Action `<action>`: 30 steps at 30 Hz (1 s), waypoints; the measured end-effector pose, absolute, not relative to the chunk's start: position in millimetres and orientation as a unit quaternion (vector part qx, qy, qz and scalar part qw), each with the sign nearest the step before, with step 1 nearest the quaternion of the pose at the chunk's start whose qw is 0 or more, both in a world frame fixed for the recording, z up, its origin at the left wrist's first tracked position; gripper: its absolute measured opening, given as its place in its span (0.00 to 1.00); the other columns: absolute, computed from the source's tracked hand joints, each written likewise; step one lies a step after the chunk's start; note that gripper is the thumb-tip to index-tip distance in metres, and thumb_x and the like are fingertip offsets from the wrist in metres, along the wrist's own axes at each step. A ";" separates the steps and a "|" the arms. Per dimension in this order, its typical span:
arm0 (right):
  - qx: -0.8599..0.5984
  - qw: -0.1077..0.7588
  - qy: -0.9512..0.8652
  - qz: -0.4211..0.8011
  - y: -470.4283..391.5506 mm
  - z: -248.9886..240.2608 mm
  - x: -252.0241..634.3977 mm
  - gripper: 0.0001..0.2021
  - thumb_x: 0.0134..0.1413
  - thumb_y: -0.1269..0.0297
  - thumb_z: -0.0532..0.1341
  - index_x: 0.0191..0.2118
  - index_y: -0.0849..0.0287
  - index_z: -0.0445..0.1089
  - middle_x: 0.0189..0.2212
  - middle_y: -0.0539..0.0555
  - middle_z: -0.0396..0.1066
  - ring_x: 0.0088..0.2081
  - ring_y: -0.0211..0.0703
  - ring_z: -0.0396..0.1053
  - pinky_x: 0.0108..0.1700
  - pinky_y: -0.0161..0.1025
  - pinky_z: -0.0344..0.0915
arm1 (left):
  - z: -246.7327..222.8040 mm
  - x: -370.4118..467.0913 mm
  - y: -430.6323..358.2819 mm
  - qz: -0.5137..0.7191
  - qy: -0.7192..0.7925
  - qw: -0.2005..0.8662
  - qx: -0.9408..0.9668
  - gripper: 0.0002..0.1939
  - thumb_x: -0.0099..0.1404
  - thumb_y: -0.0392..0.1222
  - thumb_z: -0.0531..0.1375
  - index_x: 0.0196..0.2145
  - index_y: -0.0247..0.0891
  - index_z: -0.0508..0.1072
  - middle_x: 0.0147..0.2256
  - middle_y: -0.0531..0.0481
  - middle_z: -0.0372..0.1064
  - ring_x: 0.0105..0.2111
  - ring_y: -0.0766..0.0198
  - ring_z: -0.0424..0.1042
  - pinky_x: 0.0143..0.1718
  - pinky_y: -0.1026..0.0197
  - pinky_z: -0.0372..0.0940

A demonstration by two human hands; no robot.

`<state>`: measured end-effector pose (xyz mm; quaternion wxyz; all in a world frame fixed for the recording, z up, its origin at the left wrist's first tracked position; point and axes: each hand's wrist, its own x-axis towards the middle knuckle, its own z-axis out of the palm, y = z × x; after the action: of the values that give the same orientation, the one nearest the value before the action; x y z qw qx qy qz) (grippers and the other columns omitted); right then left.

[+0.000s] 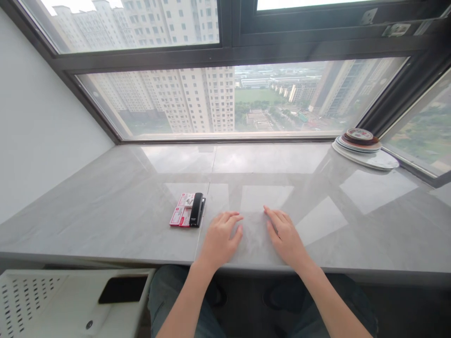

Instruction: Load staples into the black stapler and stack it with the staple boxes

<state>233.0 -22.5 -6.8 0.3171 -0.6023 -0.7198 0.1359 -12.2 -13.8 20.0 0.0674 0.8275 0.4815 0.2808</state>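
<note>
Rectangular red-and-white boxes (180,215) lie just left of the long black stapler (196,210); a round white-and-brown stack (362,146), far behind-right.

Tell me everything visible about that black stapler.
The stapler is black, apparently plastic, with pale lettering at its near end. A partly shiny strip runs along its right side. It lies on the gray countertop, pointing toward the window, beside red and white boxes; whether they touch is unclear. The left hand doesn't touch it.

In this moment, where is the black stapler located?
In the head view, the black stapler lies left of centre on the gray counter, along the right side of the red-and-white boxes, just beyond and left of the left hand.
</note>
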 end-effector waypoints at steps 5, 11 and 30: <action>-0.625 0.148 -0.767 0.005 -26.0 -16.8 223.9 0.30 0.72 0.50 0.46 0.75 0.46 0.49 0.75 0.51 0.45 0.76 0.62 0.33 0.72 0.67 0.37 | -0.4 19.8 -15.3 0.218 0.525 0.036 0.822 0.29 0.76 0.51 0.53 0.72 0.54 0.54 0.72 0.50 0.50 0.73 0.47 0.47 0.70 0.33 0.49; -0.642 0.121 -0.757 -0.027 -29.8 -18.8 212.0 0.30 0.73 0.50 0.45 0.76 0.43 0.46 0.76 0.51 0.39 0.76 0.65 0.32 0.70 0.72 0.34 | -3.0 14.6 -14.9 0.208 0.527 0.036 0.823 0.29 0.77 0.53 0.50 0.72 0.56 0.52 0.73 0.51 0.48 0.73 0.48 0.46 0.71 0.33 0.49; -0.645 0.132 -0.753 -0.018 -32.3 -14.4 213.7 0.30 0.72 0.50 0.46 0.76 0.43 0.47 0.76 0.50 0.39 0.76 0.65 0.33 0.70 0.71 0.36 | -5.3 16.0 -13.6 0.213 0.520 0.032 0.826 0.29 0.77 0.54 0.51 0.72 0.56 0.53 0.73 0.52 0.49 0.73 0.48 0.46 0.70 0.34 0.50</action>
<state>213.7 -32.3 -14.4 0.1320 -0.6446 -0.7528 -0.0181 16.0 -13.6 -5.3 0.0317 0.8264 0.5205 0.2127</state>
